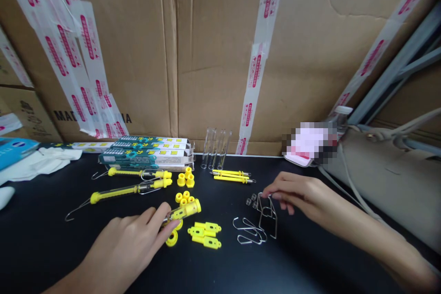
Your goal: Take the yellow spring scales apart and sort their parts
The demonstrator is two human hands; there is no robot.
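Note:
My left hand [131, 239] is closed around a spring scale [184, 210], its yellow end cap pointing right; the rest is hidden in my grip. On the right, my right hand [296, 190] pinches a bent wire bail [267, 211] by its top, other wire hanging with it. Below lie loose wire hooks [251, 232], with small rings [251, 201] beside the fingers. Flat yellow pieces [206, 234] lie between my hands, and yellow rings [171, 239] are partly under the held scale. Behind my left hand rest two complete-looking spring scales with hooks [129, 190].
Yellow caps [186, 178] and smaller collars [184, 196] sit mid-table. Yellow rods with springs [232, 176] lie before upright clear tubes [216, 149]. Printed boxes [148, 152] are stacked against a large carton [206, 64]. A phone [305, 147], bottle [341, 119] and bag [399, 170] stand right.

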